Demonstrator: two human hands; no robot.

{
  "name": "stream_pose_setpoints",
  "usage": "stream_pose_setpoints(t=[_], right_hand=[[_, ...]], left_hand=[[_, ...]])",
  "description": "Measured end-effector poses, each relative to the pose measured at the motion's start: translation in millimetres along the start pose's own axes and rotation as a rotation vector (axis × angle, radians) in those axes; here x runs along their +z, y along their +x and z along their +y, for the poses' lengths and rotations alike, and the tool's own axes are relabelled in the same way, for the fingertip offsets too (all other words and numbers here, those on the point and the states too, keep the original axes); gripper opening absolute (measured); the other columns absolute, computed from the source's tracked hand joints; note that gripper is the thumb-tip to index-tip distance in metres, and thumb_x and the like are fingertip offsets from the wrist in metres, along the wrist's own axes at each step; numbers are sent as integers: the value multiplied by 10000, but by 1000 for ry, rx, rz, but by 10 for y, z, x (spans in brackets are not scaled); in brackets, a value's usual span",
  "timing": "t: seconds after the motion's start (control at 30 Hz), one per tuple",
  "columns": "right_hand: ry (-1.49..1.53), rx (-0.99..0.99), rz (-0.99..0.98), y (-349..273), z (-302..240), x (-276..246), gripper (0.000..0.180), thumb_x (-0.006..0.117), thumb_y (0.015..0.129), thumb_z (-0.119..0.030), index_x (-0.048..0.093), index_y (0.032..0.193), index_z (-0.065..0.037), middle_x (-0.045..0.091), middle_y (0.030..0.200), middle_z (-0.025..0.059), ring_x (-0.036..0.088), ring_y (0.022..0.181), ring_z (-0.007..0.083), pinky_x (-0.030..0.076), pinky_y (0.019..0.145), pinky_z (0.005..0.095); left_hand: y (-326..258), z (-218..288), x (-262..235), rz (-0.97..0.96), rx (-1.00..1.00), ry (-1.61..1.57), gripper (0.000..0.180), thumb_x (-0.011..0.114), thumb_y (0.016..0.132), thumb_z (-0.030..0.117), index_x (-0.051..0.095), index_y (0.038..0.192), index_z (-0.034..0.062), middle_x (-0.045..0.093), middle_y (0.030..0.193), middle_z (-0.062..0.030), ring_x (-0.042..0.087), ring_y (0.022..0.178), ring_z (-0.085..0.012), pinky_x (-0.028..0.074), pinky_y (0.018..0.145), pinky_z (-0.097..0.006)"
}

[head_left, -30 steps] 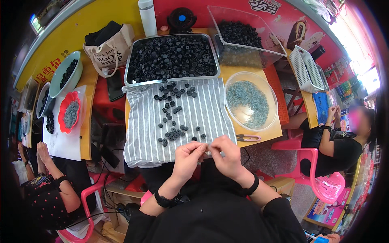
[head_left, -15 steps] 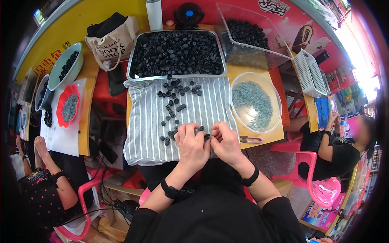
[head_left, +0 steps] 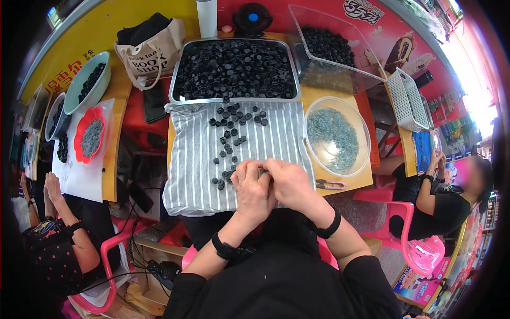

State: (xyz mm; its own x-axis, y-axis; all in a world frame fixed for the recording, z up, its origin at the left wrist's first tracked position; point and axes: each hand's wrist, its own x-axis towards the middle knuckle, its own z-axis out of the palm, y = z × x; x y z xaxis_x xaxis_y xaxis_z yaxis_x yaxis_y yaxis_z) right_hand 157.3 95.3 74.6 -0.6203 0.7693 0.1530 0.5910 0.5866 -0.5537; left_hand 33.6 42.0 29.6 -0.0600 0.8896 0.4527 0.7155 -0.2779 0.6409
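My left hand [head_left: 252, 192] and my right hand [head_left: 294, 186] meet over the near part of a grey-and-white striped cloth [head_left: 194, 183]. Both have their fingers curled and pinched together. Whatever sits between the fingertips is hidden behind the knuckles. Small black round caps [head_left: 227, 149] lie scattered on the cloth, just beyond and to the left of my left hand. Behind the cloth stands a metal tray [head_left: 171, 87] heaped with many more black caps. To the right, a round clear plastic bowl [head_left: 365, 159] contains a pile of thin silvery-grey pieces too small to name.
Thread snips [head_left: 330, 184] lie right of the cloth. A clear bin [head_left: 340, 74] of black parts, a fan [head_left: 252, 20] and a canvas tote bag [head_left: 150, 61] stand farther back. On the left table are a red bowl [head_left: 79, 139] and a green basin [head_left: 101, 87]. Co-workers sit at both sides.
My right hand has moved left and up against my left hand, its fingers now overlapping the left fingertips. Black caps seen between the hands before are now covered. The view has shifted slightly.
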Motion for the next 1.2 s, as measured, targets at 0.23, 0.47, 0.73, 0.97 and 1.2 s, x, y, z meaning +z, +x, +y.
stream_pose_setpoints(t=[0.23, 0.47, 0.73, 0.97, 1.2], right_hand=[[448, 204, 213, -308, 159, 49, 263, 658, 832, 4, 587, 1085, -8, 679, 897, 122, 679, 752, 226, 534, 649, 322], [1563, 442, 262, -566, 177, 126, 191, 639, 915, -8, 617, 1103, 15, 687, 1036, 100, 672, 867, 145, 529, 753, 244], [1720, 379, 346, -551, 100, 217, 136, 631, 901, 18, 640, 1032, -18, 693, 915, 67, 655, 791, 126, 521, 718, 258], [1725, 482, 372, -647, 187, 252, 112, 600, 902, 6, 636, 998, -39, 678, 913, 93, 632, 768, 148, 491, 686, 279], [1756, 528, 363, -613, 131, 286, 104, 604, 915, -2, 650, 998, -46, 683, 869, 76, 635, 740, 129, 490, 665, 252]], left_hand=[[-19, 5, -26, 24, -16, 40, 197, 737, 683, 101, 710, 874, 63, 571, 1145, -124, 456, 1170, -360, 317, 949, -465], [40, 45, -218, -18, -94, -399, 249, 759, 741, 74, 764, 986, 115, 575, 1245, -92, 432, 1200, -285, 360, 1015, -410], [80, 159, -344, -11, 18, -330, 266, 741, 750, 77, 716, 1015, 71, 584, 1211, -108, 476, 1129, -315, 387, 966, -429], [-188, -112, -390, -85, -69, -140, 213, 680, 770, -3, 667, 982, -12, 576, 960, -151, 555, 929, -343, 465, 762, -403], [-91, -44, -275, -100, 65, 68, 261, 660, 747, 8, 636, 1001, -50, 570, 935, -168, 555, 864, -332, 481, 722, -416]])
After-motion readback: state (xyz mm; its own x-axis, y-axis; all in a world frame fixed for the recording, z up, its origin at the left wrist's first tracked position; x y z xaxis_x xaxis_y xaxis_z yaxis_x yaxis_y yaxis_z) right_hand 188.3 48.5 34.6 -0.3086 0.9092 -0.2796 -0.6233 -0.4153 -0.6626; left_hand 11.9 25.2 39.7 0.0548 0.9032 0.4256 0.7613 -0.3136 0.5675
